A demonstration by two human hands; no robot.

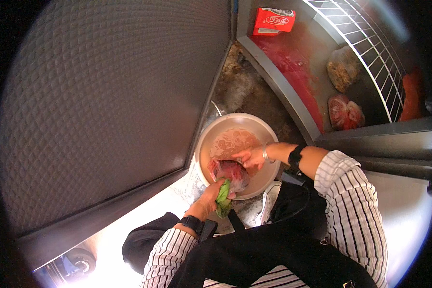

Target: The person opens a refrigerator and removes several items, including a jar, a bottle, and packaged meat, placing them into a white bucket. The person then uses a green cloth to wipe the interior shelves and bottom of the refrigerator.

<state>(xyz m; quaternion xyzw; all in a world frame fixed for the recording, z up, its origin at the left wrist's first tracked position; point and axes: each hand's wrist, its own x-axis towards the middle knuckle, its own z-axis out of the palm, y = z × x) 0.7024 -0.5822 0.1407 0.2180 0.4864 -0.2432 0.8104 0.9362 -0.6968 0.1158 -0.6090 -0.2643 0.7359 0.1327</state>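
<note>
My left hand (209,196) grips a crumpled green cloth (223,201) at the near rim of a round, light-coloured basin (270,131). Just beyond the cloth, a clear plastic bag with dark red contents (232,172) lies in the basin; whether my left fingers also pinch it is hidden. Over the basin's right side, my right hand (250,157) has its fingers spread close to the bag. I cannot tell if they touch it. Cloudy reddish liquid with foam (234,140) covers the basin's bottom.
A large textured grey door (111,100) stands swung out at left. At right, the cabinet's floor (284,61) is stained red. It holds a red packet (275,19), a bag of brownish food (342,70), a red-filled bag (345,112) and a white wire rack (367,46).
</note>
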